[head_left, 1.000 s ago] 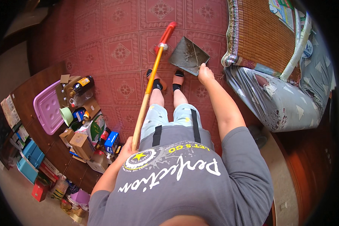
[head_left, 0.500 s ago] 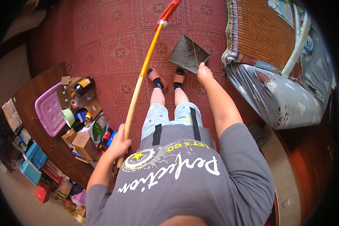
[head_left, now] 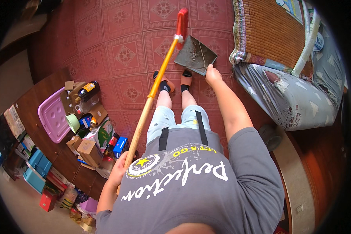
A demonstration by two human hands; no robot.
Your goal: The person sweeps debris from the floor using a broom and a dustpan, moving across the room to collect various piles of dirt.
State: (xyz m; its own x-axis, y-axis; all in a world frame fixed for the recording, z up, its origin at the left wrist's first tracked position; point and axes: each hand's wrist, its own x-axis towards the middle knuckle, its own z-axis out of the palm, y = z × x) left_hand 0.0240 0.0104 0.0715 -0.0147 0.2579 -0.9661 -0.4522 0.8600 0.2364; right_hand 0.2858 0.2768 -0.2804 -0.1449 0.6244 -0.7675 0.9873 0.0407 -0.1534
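Red-headed broom (head_left: 151, 95) at left edge of dustpan (head_left: 185, 58), hands (head_left: 213, 75) clamped on both, patterned floor (head_left: 124, 54) wide leftward.

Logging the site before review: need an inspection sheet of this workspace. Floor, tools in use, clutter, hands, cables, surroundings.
Surface: red patterned floor; loose debris visible in the dustpan.
Tools in use: long yellow-and-wood-handled broom with red head beside the grey, flat dustpan; contact between them unclear.
Clutter: at left, purple rectangular plastic lid or tray, brown cardboard box, pale green round bowl, dark bottle with orange label.
Hands: left hand grips the broom handle; right hand grips the dustpan's near end.
Cables: nothing seen.
Surroundings: at right, brown woven mat and torn grey cloth with white triangles.
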